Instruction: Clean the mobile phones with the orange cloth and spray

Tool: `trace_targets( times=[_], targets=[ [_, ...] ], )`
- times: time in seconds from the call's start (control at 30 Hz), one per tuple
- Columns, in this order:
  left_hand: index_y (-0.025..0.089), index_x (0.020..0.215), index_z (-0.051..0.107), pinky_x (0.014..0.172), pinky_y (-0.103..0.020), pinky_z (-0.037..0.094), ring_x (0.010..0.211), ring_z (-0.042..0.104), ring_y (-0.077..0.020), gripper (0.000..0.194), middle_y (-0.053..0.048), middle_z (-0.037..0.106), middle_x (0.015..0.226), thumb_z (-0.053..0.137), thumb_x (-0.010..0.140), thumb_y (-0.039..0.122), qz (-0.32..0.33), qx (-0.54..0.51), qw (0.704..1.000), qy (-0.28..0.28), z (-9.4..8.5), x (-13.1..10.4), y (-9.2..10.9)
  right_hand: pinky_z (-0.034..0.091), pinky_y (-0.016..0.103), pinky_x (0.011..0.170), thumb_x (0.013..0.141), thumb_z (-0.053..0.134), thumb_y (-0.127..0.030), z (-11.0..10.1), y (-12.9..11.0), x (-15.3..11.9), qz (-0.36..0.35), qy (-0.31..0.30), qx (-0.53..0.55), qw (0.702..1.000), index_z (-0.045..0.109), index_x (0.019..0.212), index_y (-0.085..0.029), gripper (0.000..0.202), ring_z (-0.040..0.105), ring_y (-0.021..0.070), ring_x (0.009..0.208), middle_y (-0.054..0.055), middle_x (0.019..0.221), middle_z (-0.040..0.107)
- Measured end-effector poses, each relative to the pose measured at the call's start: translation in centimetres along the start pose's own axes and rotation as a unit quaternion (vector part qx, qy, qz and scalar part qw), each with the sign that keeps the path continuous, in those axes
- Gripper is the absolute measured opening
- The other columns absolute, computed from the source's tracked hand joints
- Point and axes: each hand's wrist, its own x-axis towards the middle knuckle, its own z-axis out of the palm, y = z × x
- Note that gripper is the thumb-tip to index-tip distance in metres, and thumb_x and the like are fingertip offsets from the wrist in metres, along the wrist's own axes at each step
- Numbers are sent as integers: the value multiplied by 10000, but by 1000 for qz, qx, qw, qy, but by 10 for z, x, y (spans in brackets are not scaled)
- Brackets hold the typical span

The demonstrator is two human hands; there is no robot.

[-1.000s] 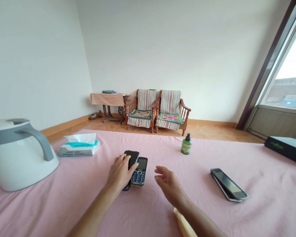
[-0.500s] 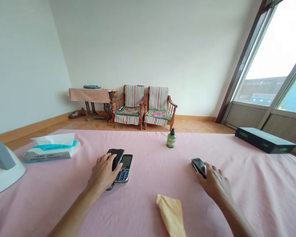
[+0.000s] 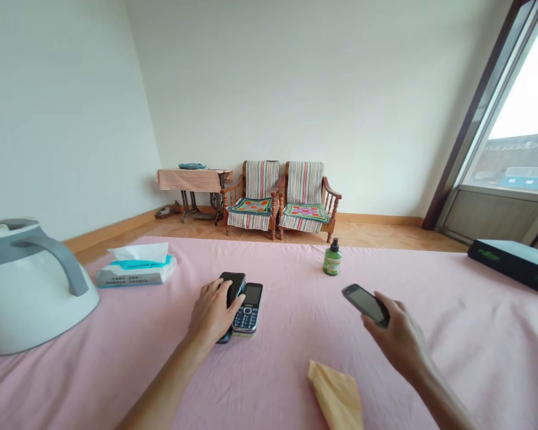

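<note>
My left hand (image 3: pixel 210 312) lies over a black smartphone (image 3: pixel 234 282), its fingers and thumb closed about the sides and covering much of it. Right beside that phone is a dark blue keypad phone (image 3: pixel 247 315), screen and buttons facing up, with a thin yellowish edge showing under its near end. My left thumb reaches to its side. On the right, my right hand (image 3: pixel 400 335) grips a dark mobile phone (image 3: pixel 366 303) by its near end, thumb below and fingers along the other edge. That phone is tilted and appears raised off the cloth.
A folded yellow cloth-like piece (image 3: pixel 338 391) lies on the pink tablecloth (image 3: pixel 278 364) near the front. Behind stand a green spray bottle (image 3: pixel 332 261) and a tissue pack (image 3: pixel 137 270). A white kettle (image 3: pixel 31 298) is at left, a black box (image 3: pixel 513 263) at right.
My right hand has lifted the mobile phone off the tablecloth and tilted it. My left hand stays on the black smartphone. The view has swung left, bringing more of the kettle in.
</note>
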Motion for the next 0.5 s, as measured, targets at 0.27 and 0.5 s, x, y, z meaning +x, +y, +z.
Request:
trace_targets(
  times=[0.27, 0.5],
  targets=[
    [120, 1185, 568, 931, -391, 425, 1171, 476, -303, 451, -164, 544, 1253, 553, 827, 393, -10, -6, 1000, -12, -2, -2, 6, 465, 353, 847, 673, 583, -315, 47, -118, -18, -32, -144, 278, 949, 577, 1145, -101, 518, 600, 251, 934, 130, 1037, 615],
    [140, 1192, 563, 922, -390, 426, 1168, 480, -282, 359, -141, 544, 1269, 496, 866, 276, -18, -3, 1000, -17, -1, -1, 6, 448, 356, 890, 726, 587, -273, 83, -177, -21, -4, -158, 280, 947, 554, 1172, -103, 479, 575, 269, 1014, 157, 1083, 594]
  ],
)
